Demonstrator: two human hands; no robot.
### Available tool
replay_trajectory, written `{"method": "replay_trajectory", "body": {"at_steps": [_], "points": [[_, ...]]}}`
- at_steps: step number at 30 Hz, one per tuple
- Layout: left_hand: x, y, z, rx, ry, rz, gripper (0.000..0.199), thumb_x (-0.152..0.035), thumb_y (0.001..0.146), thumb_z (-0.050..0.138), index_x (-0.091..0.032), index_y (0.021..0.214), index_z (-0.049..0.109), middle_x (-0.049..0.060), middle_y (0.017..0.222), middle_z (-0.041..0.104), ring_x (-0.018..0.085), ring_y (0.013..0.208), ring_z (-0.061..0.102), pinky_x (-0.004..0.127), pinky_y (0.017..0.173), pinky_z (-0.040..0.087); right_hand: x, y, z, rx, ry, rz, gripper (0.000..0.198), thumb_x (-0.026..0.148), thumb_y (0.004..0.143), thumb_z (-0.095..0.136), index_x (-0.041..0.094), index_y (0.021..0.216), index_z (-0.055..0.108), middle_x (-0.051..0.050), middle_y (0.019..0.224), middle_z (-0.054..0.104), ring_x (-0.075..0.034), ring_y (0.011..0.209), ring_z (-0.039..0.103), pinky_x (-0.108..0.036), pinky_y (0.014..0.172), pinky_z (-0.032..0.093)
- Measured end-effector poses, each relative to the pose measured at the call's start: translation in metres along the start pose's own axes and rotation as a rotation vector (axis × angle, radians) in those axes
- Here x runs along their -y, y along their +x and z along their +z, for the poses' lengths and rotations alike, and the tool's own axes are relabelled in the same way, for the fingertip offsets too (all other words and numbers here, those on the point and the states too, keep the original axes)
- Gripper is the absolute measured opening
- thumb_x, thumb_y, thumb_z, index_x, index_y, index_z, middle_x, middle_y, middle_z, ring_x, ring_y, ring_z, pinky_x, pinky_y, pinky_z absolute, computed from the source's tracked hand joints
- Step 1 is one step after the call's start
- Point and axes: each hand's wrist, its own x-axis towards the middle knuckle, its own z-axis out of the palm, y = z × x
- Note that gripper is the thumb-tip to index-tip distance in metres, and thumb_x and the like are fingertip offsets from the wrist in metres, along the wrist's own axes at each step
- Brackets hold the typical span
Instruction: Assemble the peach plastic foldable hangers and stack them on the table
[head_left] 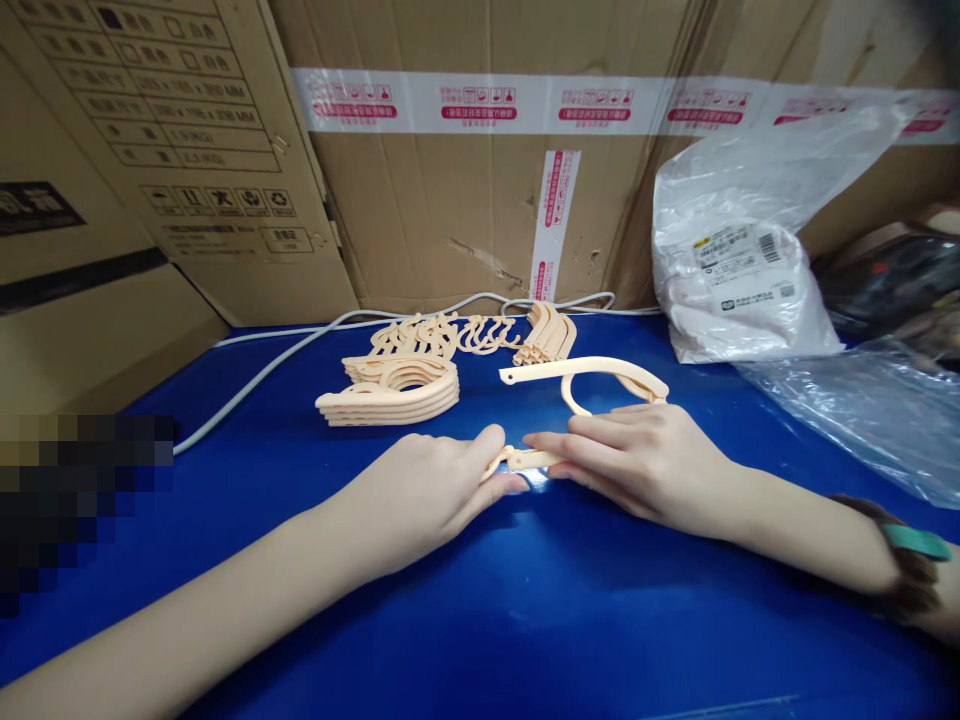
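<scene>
My left hand (427, 490) pinches a small curved cream plastic piece, which looks like a hanger hook (495, 462), between thumb and finger. It meets the end of a cream hanger arm (529, 459) gripped by my right hand (645, 455), whose fingers cover most of that arm. Just beyond my right hand extends another long curved hanger arm (581, 369) with a hole at its left end. A rounded cream part shows beneath it; my fingers hide whether these pieces are joined. Farther back to the left lies a neat stack of folded plastic hangers (390, 405).
Behind the stack lie several loose hooks (420, 335) and a pile of hanger arms (547, 333). A white cable (277, 375) crosses the blue tabletop (480, 620). Cardboard boxes (465, 200) wall the back and left. A white plastic bag (742, 290) and clear film (862, 410) sit right.
</scene>
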Motion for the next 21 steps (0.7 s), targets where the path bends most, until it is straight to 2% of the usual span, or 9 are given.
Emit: {"method": "replay_trajectory", "body": {"at_steps": [5, 13, 21], "points": [[-0.0002, 0.0011, 0.0024, -0.034, 0.168, 0.026, 0.021, -0.034, 0.100, 0.035, -0.020, 0.085, 0.043, 0.001, 0.061, 0.064, 0.021, 0.050, 0.063, 0.026, 0.040, 0.018, 0.0010, -0.0004, 0.0008, -0.001, 0.006, -0.003, 0.031, 0.031, 0.101, 0.038, 0.019, 0.112, 0.064, 0.001, 0.071, 0.064, -0.010, 0.055, 0.056, -0.025, 0.054, 0.036], [0.0004, -0.0013, 0.0041, -0.035, 0.174, 0.060, 0.020, -0.033, 0.098, 0.037, -0.020, 0.086, 0.043, 0.001, 0.060, 0.065, 0.022, 0.050, 0.064, 0.026, 0.040, 0.022, 0.0033, 0.0005, 0.0008, -0.015, -0.008, -0.019, 0.030, 0.030, 0.100, 0.039, 0.018, 0.106, 0.066, 0.002, 0.069, 0.063, -0.009, 0.054, 0.057, -0.025, 0.053, 0.036], [0.0007, -0.0013, 0.0104, -0.148, 0.264, 0.108, 0.020, -0.032, 0.097, 0.035, -0.020, 0.083, 0.043, -0.001, 0.054, 0.060, 0.020, 0.042, 0.060, 0.027, 0.038, 0.018, 0.0009, 0.0003, 0.0003, 0.040, 0.049, -0.005, 0.033, 0.032, 0.101, 0.038, 0.019, 0.113, 0.065, 0.000, 0.073, 0.066, -0.009, 0.057, 0.059, -0.024, 0.055, 0.038]]}}
